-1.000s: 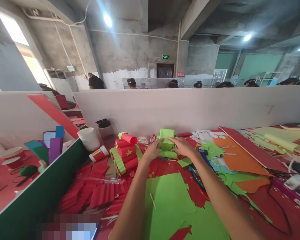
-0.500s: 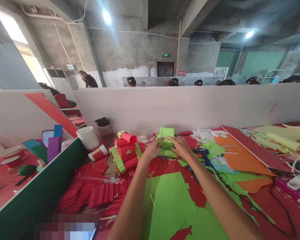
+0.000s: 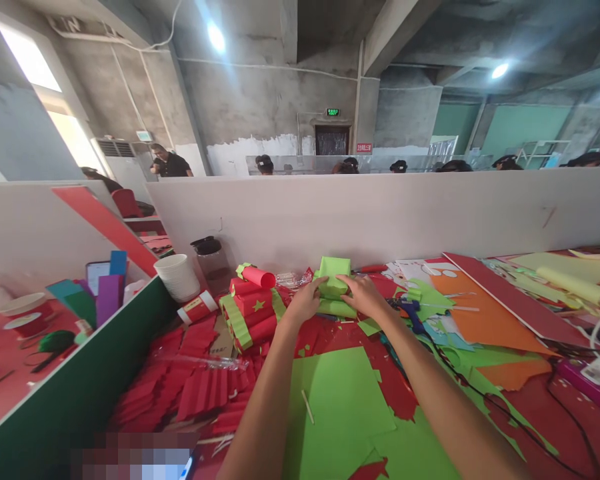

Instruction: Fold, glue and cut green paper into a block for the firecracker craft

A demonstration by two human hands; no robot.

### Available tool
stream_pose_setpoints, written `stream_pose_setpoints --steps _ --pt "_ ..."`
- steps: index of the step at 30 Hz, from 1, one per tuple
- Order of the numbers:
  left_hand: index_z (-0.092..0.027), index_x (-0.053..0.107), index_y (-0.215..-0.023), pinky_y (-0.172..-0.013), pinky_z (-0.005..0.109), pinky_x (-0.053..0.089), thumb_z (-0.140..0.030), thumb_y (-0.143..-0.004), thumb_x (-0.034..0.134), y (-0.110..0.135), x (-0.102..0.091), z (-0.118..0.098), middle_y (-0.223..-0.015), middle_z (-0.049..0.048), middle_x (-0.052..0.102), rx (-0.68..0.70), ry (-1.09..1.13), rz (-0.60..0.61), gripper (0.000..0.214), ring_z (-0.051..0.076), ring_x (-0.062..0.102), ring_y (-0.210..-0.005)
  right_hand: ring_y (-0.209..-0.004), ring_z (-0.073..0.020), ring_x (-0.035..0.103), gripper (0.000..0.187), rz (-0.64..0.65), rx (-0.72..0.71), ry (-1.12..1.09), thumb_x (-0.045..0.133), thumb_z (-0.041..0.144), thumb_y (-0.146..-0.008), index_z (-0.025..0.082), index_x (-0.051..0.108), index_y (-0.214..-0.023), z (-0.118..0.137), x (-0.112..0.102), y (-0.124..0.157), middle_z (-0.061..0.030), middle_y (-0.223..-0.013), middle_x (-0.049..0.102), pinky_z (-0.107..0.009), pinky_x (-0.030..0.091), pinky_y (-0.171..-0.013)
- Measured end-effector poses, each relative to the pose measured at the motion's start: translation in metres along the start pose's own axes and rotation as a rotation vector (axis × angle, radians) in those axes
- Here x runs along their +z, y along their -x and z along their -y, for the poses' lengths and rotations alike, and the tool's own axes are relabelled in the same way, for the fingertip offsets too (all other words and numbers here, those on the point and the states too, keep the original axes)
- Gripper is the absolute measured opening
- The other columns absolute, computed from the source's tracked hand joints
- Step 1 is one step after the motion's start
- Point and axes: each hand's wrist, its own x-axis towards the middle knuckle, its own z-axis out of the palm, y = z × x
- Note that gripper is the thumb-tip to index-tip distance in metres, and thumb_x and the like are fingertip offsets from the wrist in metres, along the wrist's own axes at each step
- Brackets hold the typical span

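Hands meet at the far middle of the table, both closed about a green paper model point(image 3: 334, 285) built of folded and rolled pieces; the left hand point(image 3: 304, 301) cups its left side with the thumb pressed on top, and the right hand point(image 3: 365, 296) clasps its right side, fingers curled over the upper block; the model rests on the red tabletop point(image 3: 535, 400) close to the white partition point(image 3: 380, 213). Just left of it stands a red paper model point(image 3: 253, 303) with a yellow star and green strips, and farther left a stack of white cups point(image 3: 179, 277) and a dark-lidded jar point(image 3: 210, 260); near the viewer lie a green sheet point(image 3: 337, 407) with a thin stick point(image 3: 307, 407) on it, and pleated red paper point(image 3: 200, 390) to the left; a blue glue gun point(image 3: 409, 312) lies just right of the right wrist, its cord trailing across orange paper point(image 3: 485, 320). Likely risks: too firm a squeeze would crush the hollow rolls; uneven pressure could shift the upper block askew; a drawn-back right forearm may snag the cord and drag the glue gun through the loose scraps.
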Motion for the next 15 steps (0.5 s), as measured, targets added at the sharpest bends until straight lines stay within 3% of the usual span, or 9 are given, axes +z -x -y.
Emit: stream_pose_setpoints --steps 7,15 --pt "-0.017 0.052 -0.14 -0.088 0.036 0.049 -0.011 -0.081 0.043 -0.0007 0.0003 0.0018 -0.1 0.0101 0.07 -0.024 0.02 -0.012 0.06 0.024 0.064 -0.092 -0.091 -0.0299 0.064 0.063 -0.033 0.036 0.001 0.071 0.026 -0.084 0.023 0.045 -0.142 0.0027 0.0087 -0.0002 -0.0104 -0.094 0.071 -0.04 0.04 -0.084" --pt "-0.019 0.05 -0.141 -0.101 0.041 0.044 -0.009 -0.081 0.043 0.0017 -0.0007 0.0038 -0.115 0.0111 0.068 0.01 0.084 -0.03 0.061 0.026 0.061 -0.111 -0.096 -0.0307 0.063 0.079 0.013 0.037 0.001 0.073 0.021 -0.08 0.024 0.035 -0.15 0.0004 0.004 0.0032 -0.0119 -0.102 0.071 -0.039 0.039 -0.085"
